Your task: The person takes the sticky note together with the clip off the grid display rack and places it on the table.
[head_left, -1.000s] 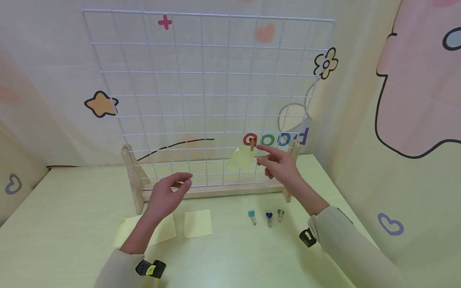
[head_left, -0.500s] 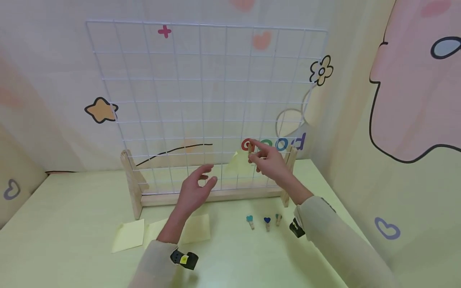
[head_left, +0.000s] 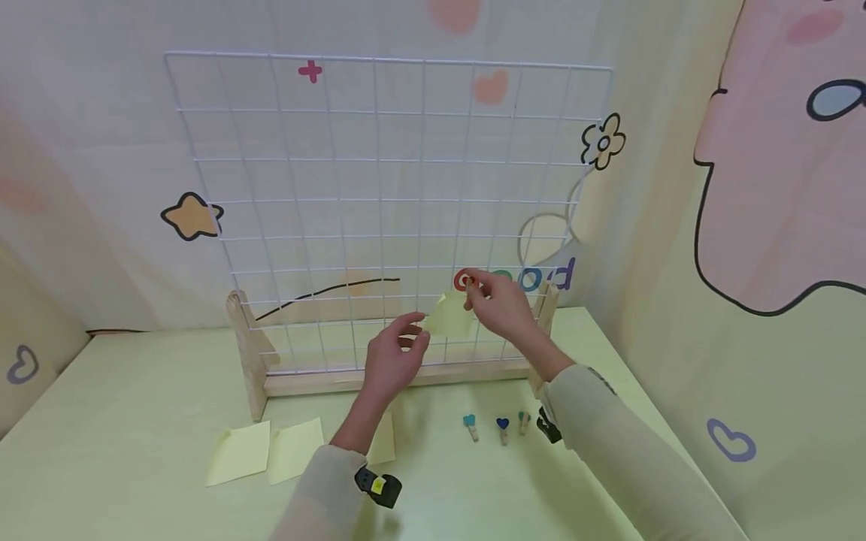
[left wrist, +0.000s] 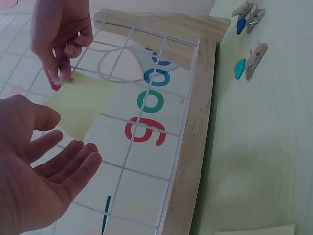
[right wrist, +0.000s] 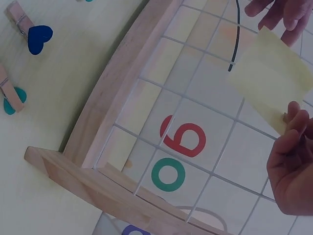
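Observation:
A pale yellow sticky note [head_left: 448,315] hangs at the lower right of the white wire grid [head_left: 399,180]. At the note's upper right, my right hand [head_left: 501,304] pinches a small wooden clothespin [left wrist: 63,81], mostly hidden by the fingers; a bit of red shows beside it in the left wrist view. My left hand [head_left: 395,357] is by the note's left edge, fingers loosely bent and spread. In the left wrist view its fingertips lie close to the note's corner; whether they touch it I cannot tell. The grid stands in a wooden base [head_left: 311,385].
Several yellow notes lie on the table, including a left one [head_left: 238,454] and a middle one [head_left: 298,451]; my left forearm partly covers another [head_left: 383,439]. Heart clothespins in light blue [head_left: 470,427], dark blue [head_left: 503,430] and teal [head_left: 524,422] lie in front of the base.
My left hand has moved right and a little up to the hanging note. My right hand has gone from pointing beside the clothespin to pinching it. The head view has tilted slightly.

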{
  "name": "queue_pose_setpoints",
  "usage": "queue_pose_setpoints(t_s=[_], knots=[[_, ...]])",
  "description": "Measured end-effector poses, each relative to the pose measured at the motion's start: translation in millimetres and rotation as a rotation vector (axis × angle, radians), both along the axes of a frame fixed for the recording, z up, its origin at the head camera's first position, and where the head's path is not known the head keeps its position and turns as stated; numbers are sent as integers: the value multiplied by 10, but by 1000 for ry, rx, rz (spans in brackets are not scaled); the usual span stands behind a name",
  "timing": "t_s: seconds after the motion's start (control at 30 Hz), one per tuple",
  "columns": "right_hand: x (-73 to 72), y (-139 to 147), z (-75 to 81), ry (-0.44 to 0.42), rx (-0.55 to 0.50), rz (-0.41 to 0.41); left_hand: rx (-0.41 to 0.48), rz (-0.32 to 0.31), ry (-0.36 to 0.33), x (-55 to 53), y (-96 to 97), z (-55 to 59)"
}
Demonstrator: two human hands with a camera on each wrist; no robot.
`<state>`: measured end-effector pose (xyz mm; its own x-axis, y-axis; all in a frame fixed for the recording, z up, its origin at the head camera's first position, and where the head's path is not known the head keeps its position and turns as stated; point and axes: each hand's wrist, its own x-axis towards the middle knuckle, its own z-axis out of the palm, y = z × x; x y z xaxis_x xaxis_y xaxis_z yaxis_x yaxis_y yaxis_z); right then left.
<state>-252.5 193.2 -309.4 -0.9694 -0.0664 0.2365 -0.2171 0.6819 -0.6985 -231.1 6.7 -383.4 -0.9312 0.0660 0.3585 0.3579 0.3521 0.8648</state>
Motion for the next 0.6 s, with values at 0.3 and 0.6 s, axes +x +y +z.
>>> queue_pose_setpoints(t_s=[0.3,0.6], knots=[[4,7,-19,35,-1,-54,5,50,-22,-17,126,-7],[-3,30,-39,82,-23,-48,7,115,-15,-49,197,-6]])
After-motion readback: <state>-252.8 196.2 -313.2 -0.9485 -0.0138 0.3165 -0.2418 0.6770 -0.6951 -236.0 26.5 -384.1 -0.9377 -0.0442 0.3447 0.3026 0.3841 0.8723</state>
